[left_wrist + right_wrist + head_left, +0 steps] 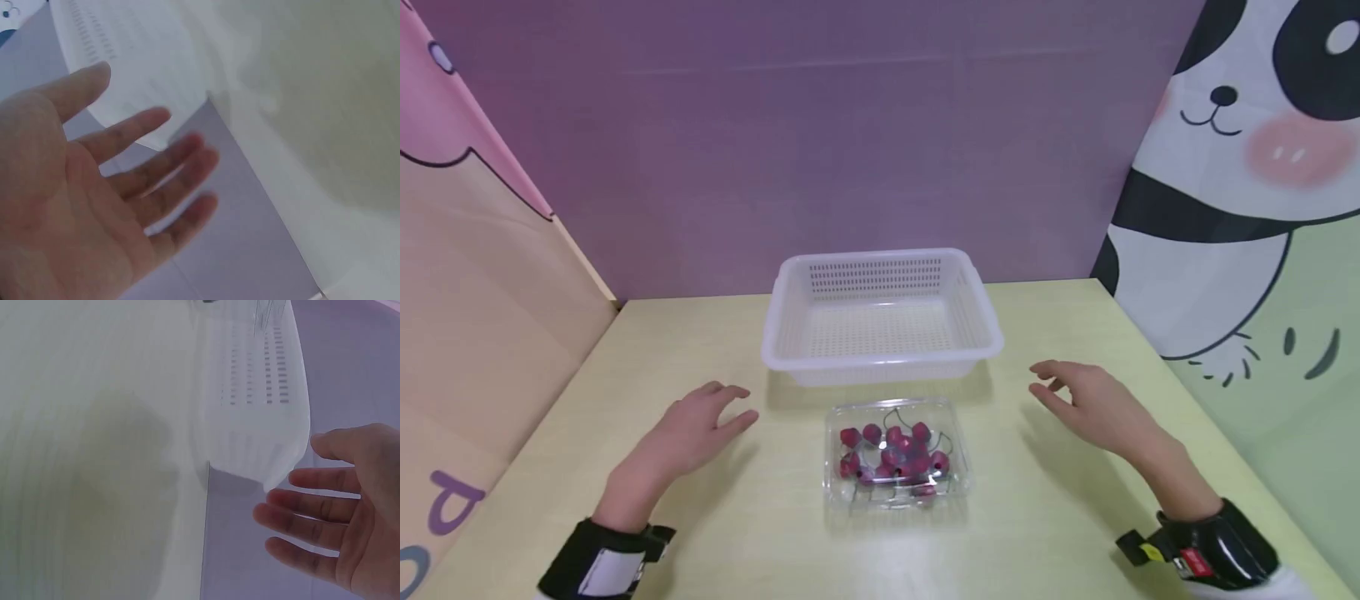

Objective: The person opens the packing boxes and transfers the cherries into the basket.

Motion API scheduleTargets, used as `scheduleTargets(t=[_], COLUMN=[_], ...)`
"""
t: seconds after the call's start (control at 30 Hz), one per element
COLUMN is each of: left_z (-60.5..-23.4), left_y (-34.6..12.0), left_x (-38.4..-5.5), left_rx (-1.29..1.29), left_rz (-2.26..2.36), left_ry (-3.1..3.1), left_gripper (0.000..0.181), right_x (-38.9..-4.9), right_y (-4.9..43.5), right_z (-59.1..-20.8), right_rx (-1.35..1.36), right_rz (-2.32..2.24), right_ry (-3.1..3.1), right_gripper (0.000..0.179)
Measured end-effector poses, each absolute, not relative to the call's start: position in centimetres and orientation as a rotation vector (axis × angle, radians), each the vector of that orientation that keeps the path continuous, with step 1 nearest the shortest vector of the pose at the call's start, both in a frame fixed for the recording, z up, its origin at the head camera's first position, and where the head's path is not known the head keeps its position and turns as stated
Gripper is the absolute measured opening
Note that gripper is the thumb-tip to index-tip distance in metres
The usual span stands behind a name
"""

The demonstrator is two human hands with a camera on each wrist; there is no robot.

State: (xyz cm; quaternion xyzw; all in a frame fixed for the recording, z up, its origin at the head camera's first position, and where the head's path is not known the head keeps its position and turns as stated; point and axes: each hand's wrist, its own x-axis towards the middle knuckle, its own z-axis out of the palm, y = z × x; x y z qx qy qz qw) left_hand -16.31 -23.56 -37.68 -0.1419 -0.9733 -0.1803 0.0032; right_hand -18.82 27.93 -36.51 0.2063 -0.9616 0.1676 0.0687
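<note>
A clear plastic clamshell box (897, 492) of red cherries (904, 454) sits mid-table, some stems showing. Just behind it stands a white perforated plastic basket (880, 362), with no contents showing. My left hand (688, 429) hovers over the table left of the box, fingers loosely spread and holding nothing; its palm and fingers show in the left wrist view (87, 187). To the right of both box and basket, my right hand (1097, 408) is held above the table, also with nothing in it, fingers relaxed and apart.
The pale wooden table (760, 533) ends at a purple backdrop (865, 150) right behind the basket. A cartoon panda panel (1217, 192) stands along the right side, and a pink and beige panel (482, 275) along the left. Black bands with devices (1213, 550) circle both wrists.
</note>
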Motion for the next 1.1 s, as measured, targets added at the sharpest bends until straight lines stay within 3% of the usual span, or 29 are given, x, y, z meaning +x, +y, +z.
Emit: scheduleTargets(t=[0.33, 0.57, 1.1], left_z=[-37.8, -37.6, -37.7], left_y=[-21.3, -19.9, -17.4], left_x=[-16.8, -16.4, -16.7], left_rx=[-0.700, -0.830, -0.960], left_rz=[-0.813, -0.935, -0.943], left_ry=[-3.071, -3.153, -3.260], left_gripper=[0.041, 0.053, 0.058], right_x=[-18.4, -18.2, -16.9], right_y=[24.1, 21.8, 16.6], right_z=[-36.4, -35.8, -36.2], right_rx=[0.819, 1.016, 1.520], right_rz=[0.527, 0.538, 0.487], right_ry=[-2.804, -2.732, -2.648], right_gripper=[0.029, 0.029, 0.073])
